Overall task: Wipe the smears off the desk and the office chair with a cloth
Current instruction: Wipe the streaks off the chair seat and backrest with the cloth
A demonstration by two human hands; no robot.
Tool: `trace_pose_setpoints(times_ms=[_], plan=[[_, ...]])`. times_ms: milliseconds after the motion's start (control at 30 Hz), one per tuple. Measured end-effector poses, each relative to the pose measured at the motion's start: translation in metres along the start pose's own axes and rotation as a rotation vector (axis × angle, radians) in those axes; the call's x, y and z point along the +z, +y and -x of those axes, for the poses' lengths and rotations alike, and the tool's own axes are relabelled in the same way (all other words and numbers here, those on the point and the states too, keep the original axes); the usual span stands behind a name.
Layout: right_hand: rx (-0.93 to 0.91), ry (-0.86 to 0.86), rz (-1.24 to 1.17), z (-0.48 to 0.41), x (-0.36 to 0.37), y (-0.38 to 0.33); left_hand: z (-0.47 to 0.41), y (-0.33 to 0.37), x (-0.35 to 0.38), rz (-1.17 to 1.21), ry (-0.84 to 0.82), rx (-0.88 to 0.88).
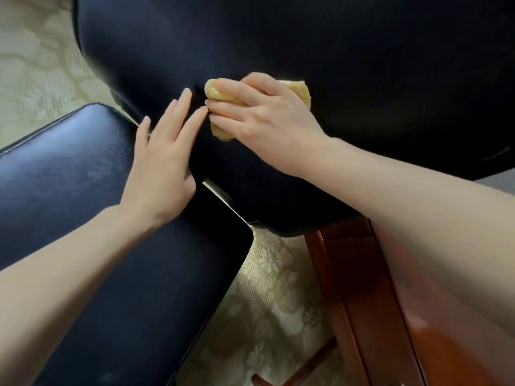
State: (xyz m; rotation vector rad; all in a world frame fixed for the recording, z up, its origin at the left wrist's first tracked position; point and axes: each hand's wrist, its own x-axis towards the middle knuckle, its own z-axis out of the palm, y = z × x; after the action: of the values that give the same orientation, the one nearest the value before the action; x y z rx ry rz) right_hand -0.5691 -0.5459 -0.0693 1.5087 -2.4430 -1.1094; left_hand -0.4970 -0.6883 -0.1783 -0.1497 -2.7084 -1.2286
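Head view: cloth under right hand

This looks like an office or home study. A black leather chair with a padded armrest stands beside a polished red-brown wooden surface, and pale carpet with a woven pattern covers the floor.

- No text, label, brand, number or sign can be read, whether on the chair, the cloth or the desk.
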Motion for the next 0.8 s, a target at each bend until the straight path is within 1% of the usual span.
trace_pose_setpoints(times_ms=[67,133,200,333,433,533,600,700,800], plan=[[-0.01,-0.044,-0.035,-0.026,0.01,-0.018,0.007,-0.003,0.003,0.039,0.055,-0.054],[-0.041,-0.064,-0.016,-0.049,0.023,-0.038,0.015,-0.008,0.006,0.069,0.099,-0.111],[-0.095,-0.124,0.038,-0.066,0.035,-0.06,0.022,-0.015,0.01,0.073,0.122,-0.153],[-0.178,-0.292,0.25,-0.075,0.066,-0.1,0.035,-0.03,0.019,0.051,0.133,-0.214],[-0.284,-0.455,0.37,-0.059,0.093,-0.122,0.044,-0.036,0.027,0.038,0.122,-0.221],[-0.443,-0.563,0.428,-0.022,0.115,-0.133,0.05,-0.036,0.034,0.036,0.09,-0.223],[-0.53,-0.596,0.457,0.005,0.122,-0.139,0.052,-0.032,0.039,0.031,0.065,-0.223],[-0.605,-0.624,0.445,0.038,0.123,-0.143,0.052,-0.021,0.045,0.027,0.024,-0.192],[-0.629,-0.561,0.413,0.063,0.123,-0.138,0.045,-0.008,0.044,0.025,0.017,-0.145]])
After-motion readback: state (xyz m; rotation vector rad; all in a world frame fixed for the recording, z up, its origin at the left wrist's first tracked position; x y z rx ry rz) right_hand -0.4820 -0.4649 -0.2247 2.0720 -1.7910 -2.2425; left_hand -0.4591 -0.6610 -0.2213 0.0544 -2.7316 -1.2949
